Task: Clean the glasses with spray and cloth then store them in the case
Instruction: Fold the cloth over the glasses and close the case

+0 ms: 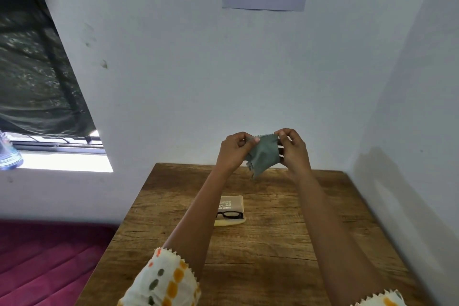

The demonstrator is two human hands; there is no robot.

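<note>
A grey-green cleaning cloth (263,154) hangs in the air above the far edge of the table. My left hand (233,151) pinches its upper left corner and my right hand (293,149) pinches its upper right corner. Black-framed glasses (229,215) lie inside an open pale yellow case (232,202) on the table, below my left forearm, which hides the left part of both. No spray bottle is in view.
The wooden table (273,243) stands against a white wall, with another wall close on the right. A dark red mattress (49,256) lies at the lower left. A window with a dark curtain (37,69) is at the upper left.
</note>
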